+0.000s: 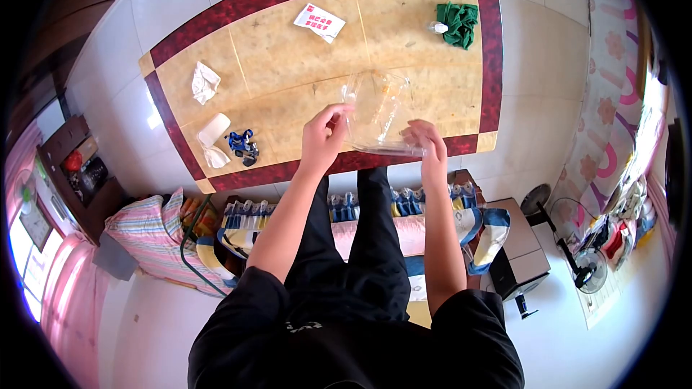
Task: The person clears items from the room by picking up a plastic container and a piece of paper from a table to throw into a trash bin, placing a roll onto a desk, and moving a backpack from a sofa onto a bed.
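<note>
A clear, see-through container [376,112] with faint orange marks is above the near edge of the table. My left hand [326,137] pinches its left side between thumb and fingers. At the near right corner, my right hand [428,145] has its fingers bent over the rim, slightly blurred. The container looks tilted, and the tabletop shows through its walls. Whether its base touches the table I cannot tell.
On the table [288,86] lie a white packet with red print [319,22], a green cloth [458,25], a small clear bottle [437,27], a crumpled white tissue [205,82], a white object [214,130] and a blue cord bundle [243,145]. A covered bench [346,227] stands behind my legs.
</note>
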{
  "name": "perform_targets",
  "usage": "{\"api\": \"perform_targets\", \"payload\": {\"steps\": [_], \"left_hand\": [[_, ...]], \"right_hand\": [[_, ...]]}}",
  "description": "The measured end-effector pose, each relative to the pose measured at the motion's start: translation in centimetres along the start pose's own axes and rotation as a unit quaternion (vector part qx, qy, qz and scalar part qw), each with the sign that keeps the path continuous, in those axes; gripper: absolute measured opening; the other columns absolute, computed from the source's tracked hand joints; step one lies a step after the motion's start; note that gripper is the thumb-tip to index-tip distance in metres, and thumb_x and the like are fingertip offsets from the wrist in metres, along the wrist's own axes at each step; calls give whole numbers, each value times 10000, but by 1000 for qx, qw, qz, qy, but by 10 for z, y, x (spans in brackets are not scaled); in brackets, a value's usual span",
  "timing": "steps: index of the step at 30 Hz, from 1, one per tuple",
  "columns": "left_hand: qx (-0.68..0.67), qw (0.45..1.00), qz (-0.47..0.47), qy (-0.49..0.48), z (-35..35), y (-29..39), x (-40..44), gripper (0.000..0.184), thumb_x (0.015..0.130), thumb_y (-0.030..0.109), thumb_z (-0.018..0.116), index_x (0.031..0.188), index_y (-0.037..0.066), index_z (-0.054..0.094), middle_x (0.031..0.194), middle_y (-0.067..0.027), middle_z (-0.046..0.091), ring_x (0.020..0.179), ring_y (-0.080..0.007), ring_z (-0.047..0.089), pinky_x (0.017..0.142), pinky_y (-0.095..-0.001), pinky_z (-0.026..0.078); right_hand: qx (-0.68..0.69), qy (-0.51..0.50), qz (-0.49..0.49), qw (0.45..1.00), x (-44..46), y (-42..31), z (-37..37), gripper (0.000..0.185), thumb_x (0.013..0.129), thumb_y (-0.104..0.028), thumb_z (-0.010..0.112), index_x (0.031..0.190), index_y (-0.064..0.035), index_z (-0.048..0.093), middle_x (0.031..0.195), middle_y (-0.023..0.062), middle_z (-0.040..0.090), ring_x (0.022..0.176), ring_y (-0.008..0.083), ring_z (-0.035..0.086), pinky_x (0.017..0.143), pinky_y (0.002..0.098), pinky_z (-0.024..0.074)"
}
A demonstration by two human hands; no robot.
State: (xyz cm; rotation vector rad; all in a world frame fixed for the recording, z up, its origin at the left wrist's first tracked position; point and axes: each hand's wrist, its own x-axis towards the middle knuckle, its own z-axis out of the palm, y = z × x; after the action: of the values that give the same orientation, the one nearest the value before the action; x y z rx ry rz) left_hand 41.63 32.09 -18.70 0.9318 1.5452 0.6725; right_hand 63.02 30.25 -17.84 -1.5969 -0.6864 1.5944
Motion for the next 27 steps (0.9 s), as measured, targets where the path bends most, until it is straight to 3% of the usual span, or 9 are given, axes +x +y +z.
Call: {"api": "perform_targets", "payload": {"steps": [3,6,8,10,13,20,22,25,27], "left_hand": [[-150,987,14,-52,-8,-14,-2,188,849,37,467,995,26,584,859,-31,584,744,-102,534,639,-226,415],[-226,971,-10,-77,-4,-43,4,183,854,41,474,1020,4,543,898,-40,579,777,-113,548,661,-237,429],[-55,998,4,7,11,-61,8,156,837,94,540,980,33,538,882,-39,604,750,-90,538,584,-238,421],[28,999,7,35,21,-64,14,199,810,93,570,992,40,509,873,-53,606,700,-112,545,560,-256,428],[210,966,78,131,34,-88,24,245,779,93,591,996,66,482,841,-67,579,686,-219,554,569,-316,452],[303,926,147,168,38,-100,36,176,767,129,611,872,83,477,812,-55,524,740,-245,538,590,-363,439],[317,939,61,118,38,-101,36,206,762,168,621,868,78,468,846,-63,528,790,-263,539,622,-368,445],[332,931,84,123,36,-98,37,247,771,227,618,895,72,471,860,-68,529,815,-261,535,642,-375,451],[329,927,112,139,38,-86,45,260,787,253,601,918,69,473,874,-74,533,820,-259,536,648,-380,452]], "right_hand": [[138,-40,88,986,-12,-8,-3,153,902,-87,434,983,4,526,919,79,589,701,74,527,603,176,402],[24,-52,52,997,-3,33,-9,118,891,-70,451,955,2,520,878,60,603,704,99,543,609,221,425],[-64,-26,47,996,6,56,-4,94,861,-84,508,927,-17,514,832,61,606,645,127,550,576,250,431],[-313,2,-5,950,16,70,6,127,814,-98,561,920,-45,515,773,82,593,572,171,538,536,284,434],[-398,48,-34,916,20,93,19,140,786,-130,569,875,-78,475,726,104,569,590,265,553,521,355,438],[-551,112,-37,826,29,114,24,159,819,-223,526,835,-104,422,622,125,555,552,344,555,471,444,424],[-569,108,-19,815,32,109,21,171,832,-252,509,830,-104,423,611,128,557,538,350,554,461,454,421],[-588,64,22,806,37,92,20,231,852,-316,478,837,-93,425,671,131,582,576,348,566,477,444,433],[-586,131,31,799,45,77,21,296,866,-364,456,907,-71,466,741,164,592,674,349,580,566,438,451]]}}
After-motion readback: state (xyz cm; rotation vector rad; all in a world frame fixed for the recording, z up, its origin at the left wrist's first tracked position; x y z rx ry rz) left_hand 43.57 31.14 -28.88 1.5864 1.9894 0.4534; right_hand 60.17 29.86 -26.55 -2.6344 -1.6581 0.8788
